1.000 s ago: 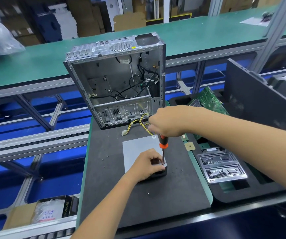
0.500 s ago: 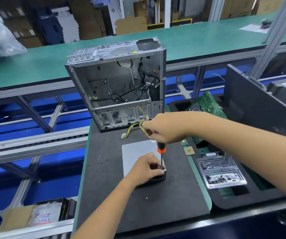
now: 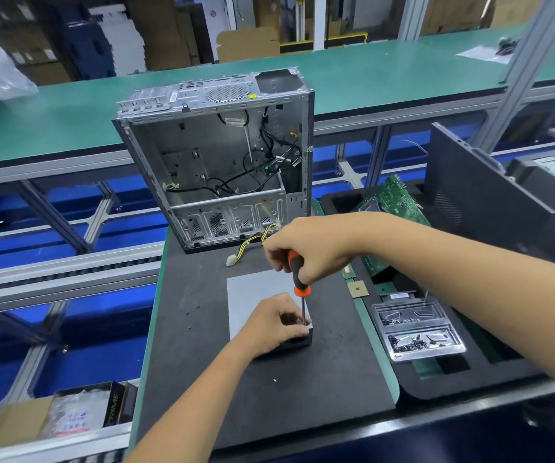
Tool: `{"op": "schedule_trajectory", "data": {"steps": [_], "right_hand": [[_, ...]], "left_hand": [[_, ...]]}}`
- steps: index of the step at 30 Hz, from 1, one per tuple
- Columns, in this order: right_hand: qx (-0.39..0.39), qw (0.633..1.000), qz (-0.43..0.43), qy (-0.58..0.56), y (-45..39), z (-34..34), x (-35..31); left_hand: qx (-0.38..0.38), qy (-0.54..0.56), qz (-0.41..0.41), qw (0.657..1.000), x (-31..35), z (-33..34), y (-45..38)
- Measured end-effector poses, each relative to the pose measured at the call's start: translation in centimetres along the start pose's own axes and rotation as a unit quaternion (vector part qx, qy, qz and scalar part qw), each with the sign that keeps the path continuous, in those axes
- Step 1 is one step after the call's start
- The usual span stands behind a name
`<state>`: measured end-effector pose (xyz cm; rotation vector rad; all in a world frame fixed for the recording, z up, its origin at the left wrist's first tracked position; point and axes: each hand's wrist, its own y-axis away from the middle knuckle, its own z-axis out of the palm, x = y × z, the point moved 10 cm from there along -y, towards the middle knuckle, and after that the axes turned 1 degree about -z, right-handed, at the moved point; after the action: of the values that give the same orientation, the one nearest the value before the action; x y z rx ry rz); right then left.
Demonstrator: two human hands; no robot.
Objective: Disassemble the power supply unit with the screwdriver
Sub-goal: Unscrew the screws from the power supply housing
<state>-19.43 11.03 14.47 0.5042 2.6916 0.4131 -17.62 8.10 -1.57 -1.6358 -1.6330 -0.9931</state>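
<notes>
The power supply unit [image 3: 258, 299], a grey metal box, lay on the black mat [image 3: 269, 396] in front of the open computer case [image 3: 216, 162]. The right hand [image 3: 309, 248] gripped the orange-and-black handle of the screwdriver [image 3: 299, 282], its shaft upright at the unit's near right corner; the tip was hidden. The left hand [image 3: 272, 324] pinched that corner beside the shaft. A box [image 3: 115, 407] at lower left read "PRIME"; its other print was illegible. A clear tray [image 3: 416, 329] held small parts too blurred to identify.
</notes>
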Motion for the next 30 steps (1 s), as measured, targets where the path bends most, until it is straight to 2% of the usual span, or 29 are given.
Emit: {"op": "schedule_trajectory", "data": {"steps": [3, 6, 12, 16, 18, 20, 23, 25, 28, 30], "right_hand": [[0.033, 0.996, 0.032, 0.075, -0.3, -0.1, 0.8], [0.028, 0.99, 0.054, 0.131, -0.6, 0.1, 1.4], [-0.012, 1.0, -0.014, -0.009, 0.3, 0.0, 0.2], [0.027, 0.995, 0.03, 0.086, -0.2, -0.1, 1.2], [0.035, 0.992, 0.017, 0.119, -0.5, 0.0, 1.1], [0.04, 0.995, -0.012, 0.093, -0.3, -0.3, 0.6], [-0.001, 0.999, -0.03, 0.017, 0.2, 0.0, 0.3], [0.008, 0.999, -0.036, -0.008, 0.3, -0.1, 0.1], [0.037, 0.999, -0.024, 0.002, 0.1, -0.2, 0.4], [0.048, 0.996, 0.022, 0.071, -0.1, 0.0, 1.1]], "left_hand": [[0.006, 0.016, -0.006, 1.0, -0.2, 0.0, 0.0], [0.006, 0.017, -0.007, 1.0, -0.2, 0.0, 0.0], [0.015, 0.02, -0.001, 1.0, 0.0, -0.1, 0.0], [0.017, 0.023, 0.001, 1.0, 0.2, -0.2, 0.1], [0.016, 0.027, 0.001, 0.999, 0.2, -0.1, 0.1], [0.014, 0.028, 0.0, 1.0, 0.1, 0.0, 0.1], [0.01, 0.02, 0.01, 1.0, 0.1, -0.1, 0.1], [0.001, 0.014, 0.016, 1.0, 0.0, -0.1, 0.0], [-0.006, 0.006, 0.021, 1.0, 0.1, 0.0, -0.1], [-0.005, 0.011, 0.023, 1.0, 0.0, 0.0, -0.1]]}}
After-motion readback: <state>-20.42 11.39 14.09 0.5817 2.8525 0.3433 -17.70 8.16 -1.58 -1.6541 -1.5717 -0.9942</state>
